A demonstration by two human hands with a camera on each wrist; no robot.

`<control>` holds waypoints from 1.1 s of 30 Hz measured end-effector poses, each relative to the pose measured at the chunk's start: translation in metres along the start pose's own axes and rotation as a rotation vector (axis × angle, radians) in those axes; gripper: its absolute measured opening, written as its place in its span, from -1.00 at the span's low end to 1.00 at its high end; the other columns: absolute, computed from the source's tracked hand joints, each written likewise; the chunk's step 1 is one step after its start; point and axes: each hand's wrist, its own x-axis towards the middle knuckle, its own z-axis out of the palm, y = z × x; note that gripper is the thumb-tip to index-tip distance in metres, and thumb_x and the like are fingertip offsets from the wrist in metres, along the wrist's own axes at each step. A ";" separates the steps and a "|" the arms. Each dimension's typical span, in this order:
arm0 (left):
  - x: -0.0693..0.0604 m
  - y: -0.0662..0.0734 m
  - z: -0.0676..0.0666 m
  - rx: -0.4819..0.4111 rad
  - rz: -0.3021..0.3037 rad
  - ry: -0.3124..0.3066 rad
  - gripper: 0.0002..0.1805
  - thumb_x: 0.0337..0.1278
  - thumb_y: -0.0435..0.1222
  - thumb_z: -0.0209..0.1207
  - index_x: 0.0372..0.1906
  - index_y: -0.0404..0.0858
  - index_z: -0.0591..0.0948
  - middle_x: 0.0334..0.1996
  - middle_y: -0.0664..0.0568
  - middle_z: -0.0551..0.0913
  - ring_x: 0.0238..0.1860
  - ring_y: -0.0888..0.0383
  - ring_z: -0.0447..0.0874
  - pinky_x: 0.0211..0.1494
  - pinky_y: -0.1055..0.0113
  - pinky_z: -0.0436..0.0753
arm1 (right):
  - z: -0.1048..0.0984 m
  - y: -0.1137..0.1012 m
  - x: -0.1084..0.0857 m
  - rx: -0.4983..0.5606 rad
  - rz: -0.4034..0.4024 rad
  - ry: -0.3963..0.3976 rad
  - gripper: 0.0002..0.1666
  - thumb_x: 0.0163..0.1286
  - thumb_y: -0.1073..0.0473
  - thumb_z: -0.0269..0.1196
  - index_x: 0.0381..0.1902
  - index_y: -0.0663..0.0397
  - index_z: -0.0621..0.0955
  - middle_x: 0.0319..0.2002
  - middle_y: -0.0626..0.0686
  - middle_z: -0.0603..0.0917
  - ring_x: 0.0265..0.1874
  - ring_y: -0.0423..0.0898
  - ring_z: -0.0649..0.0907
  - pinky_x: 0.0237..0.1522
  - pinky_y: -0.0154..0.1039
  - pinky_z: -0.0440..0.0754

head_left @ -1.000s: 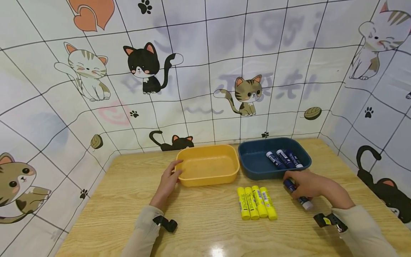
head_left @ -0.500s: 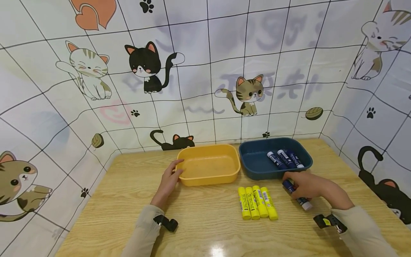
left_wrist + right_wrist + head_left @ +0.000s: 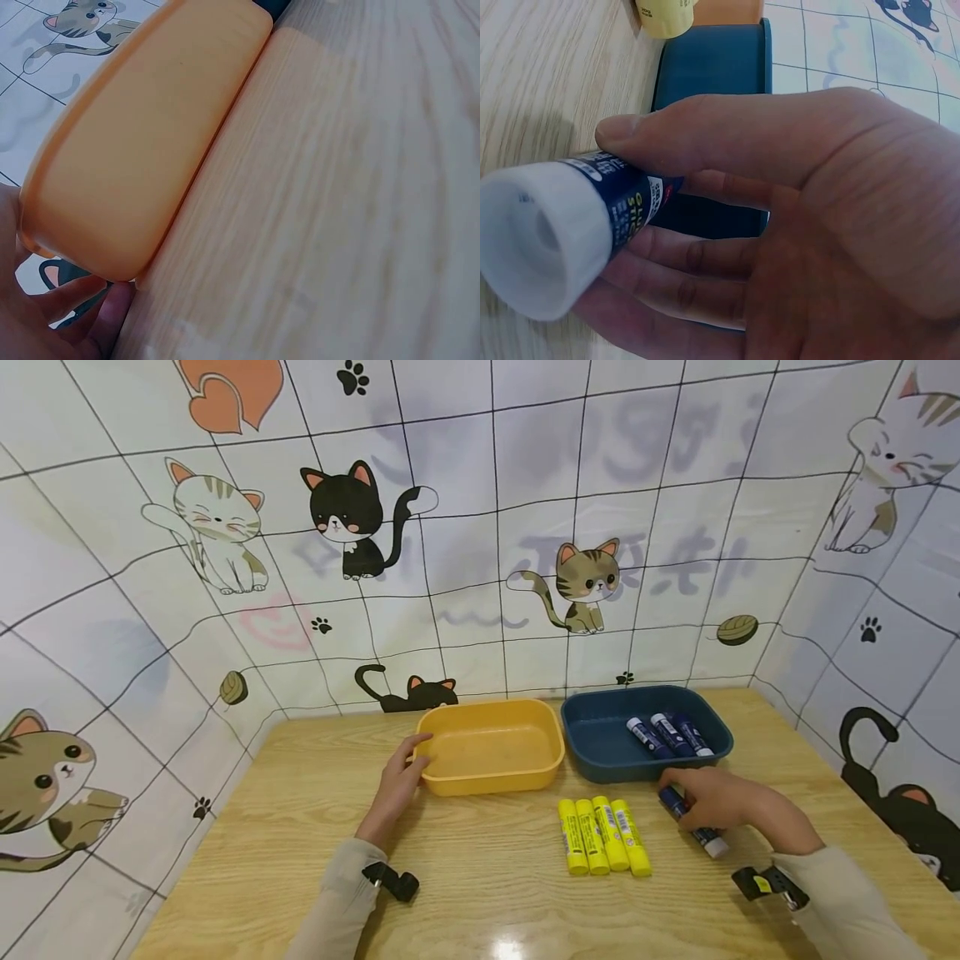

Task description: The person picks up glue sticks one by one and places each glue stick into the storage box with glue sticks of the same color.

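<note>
The right hand (image 3: 723, 802) grips a dark blue glue stick (image 3: 711, 841) in front of the blue tray; in the right wrist view, thumb and fingers lie around the stick (image 3: 622, 196), its white end toward the camera. Three similar blue sticks (image 3: 671, 735) lie inside the blue tray (image 3: 622, 768). At the left end of the yellow tray (image 3: 491, 783), the left hand (image 3: 396, 785) holds its rim and wall; the left wrist view has its fingers (image 3: 71, 296) against the tray's end (image 3: 142, 150). Several yellow glue sticks (image 3: 603, 837) lie side by side on the table.
The two trays stand next to each other at the back of the wooden table (image 3: 465, 877), near a wall covering (image 3: 465, 560) printed with cats. The yellow sticks lie between the two forearms, in front of the trays.
The camera view has shifted slightly. Both hands keep their places, the left at the yellow tray and the right on the blue glue stick; nothing else has visibly moved.
</note>
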 end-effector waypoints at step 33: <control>-0.019 0.038 -0.005 0.003 -0.004 -0.034 -0.51 0.53 -0.33 -0.01 0.47 -0.25 0.44 0.35 -0.39 0.44 -0.02 -0.06 0.65 -0.03 0.18 0.68 | 0.000 0.001 0.001 0.007 0.006 0.000 -0.37 0.20 0.19 0.49 0.20 0.08 0.53 -0.25 0.06 0.58 -0.39 -0.08 0.57 -0.41 -0.20 0.61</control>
